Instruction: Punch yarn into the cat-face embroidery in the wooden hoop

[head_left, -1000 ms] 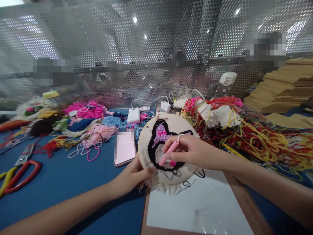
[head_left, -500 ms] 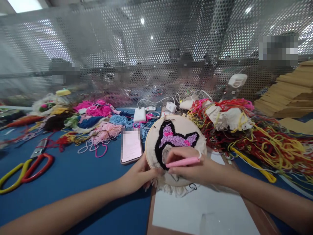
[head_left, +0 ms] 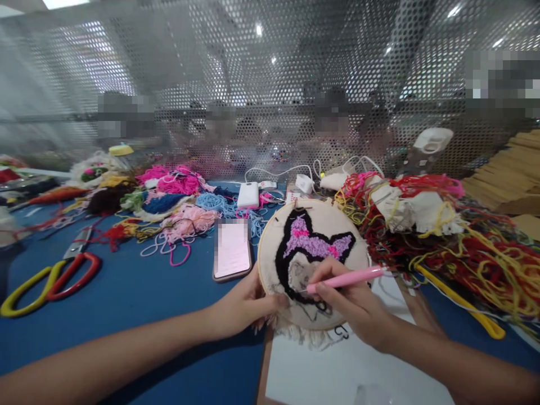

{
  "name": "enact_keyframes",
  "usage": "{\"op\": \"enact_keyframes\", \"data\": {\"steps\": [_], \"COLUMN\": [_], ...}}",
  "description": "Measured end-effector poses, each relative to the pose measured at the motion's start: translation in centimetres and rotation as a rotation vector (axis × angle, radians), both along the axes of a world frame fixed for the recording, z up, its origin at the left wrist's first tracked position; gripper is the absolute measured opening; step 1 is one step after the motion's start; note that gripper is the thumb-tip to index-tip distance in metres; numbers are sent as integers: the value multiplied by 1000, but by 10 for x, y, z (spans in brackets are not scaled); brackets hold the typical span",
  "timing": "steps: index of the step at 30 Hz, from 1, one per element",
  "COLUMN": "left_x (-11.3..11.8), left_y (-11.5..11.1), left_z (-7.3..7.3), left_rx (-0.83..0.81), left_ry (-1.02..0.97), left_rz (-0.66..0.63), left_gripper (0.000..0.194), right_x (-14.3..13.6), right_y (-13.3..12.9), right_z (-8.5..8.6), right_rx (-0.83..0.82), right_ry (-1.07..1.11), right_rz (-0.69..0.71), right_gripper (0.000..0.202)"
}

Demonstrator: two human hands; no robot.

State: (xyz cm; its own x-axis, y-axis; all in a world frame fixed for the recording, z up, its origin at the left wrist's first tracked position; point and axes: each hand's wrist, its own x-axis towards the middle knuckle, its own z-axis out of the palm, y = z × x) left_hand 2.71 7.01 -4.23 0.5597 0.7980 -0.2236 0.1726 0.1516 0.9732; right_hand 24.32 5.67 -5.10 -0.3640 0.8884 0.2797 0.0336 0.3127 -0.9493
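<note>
A round embroidery hoop (head_left: 260,250) with cream cloth (head_left: 324,214) is tilted up in front of me. Its cloth carries a looped-yarn figure in black outline, with purple and pink filling (head_left: 314,242) and a greyish patch below. My left hand (head_left: 253,301) grips the hoop's lower left edge, thumb on the cloth. In my right hand (head_left: 352,301) is a pink punch needle (head_left: 348,278), pinched like a pen. Its tip points at the lower part of the greyish patch; I cannot tell whether it touches. Frayed cloth fringe (head_left: 304,336) hangs under the hoop.
A phone (head_left: 233,250) lies left of the hoop, with scissors (head_left: 76,275) farther left. Yarn piles (head_left: 476,253) spread right and along the back. A white power bank (head_left: 248,196) sits behind. White paper (head_left: 337,371) lies beneath. A perforated metal screen (head_left: 236,73) stands behind the table.
The right hand has shifted right with the punch needle, uncovering more of the greyish patch. The needle's handle now tilts up more to the right. The whole view has swung slightly left.
</note>
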Motion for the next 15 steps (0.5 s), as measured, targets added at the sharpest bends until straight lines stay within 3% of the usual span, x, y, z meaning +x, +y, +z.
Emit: {"op": "enact_keyframes", "data": {"steps": [7,15], "left_x": [-1,-2], "left_y": [1,1], "left_z": [-2,-2], "left_rx": [-7,-2], "left_ry": [33,45], "left_rz": [23,14], "left_gripper": [62,56], "right_x": [2,4], "right_y": [2,3], "right_z": [0,1], "right_rx": [-104,-79], "right_ry": [130,138], "right_rz": [12,3], "right_gripper": [20,16]}}
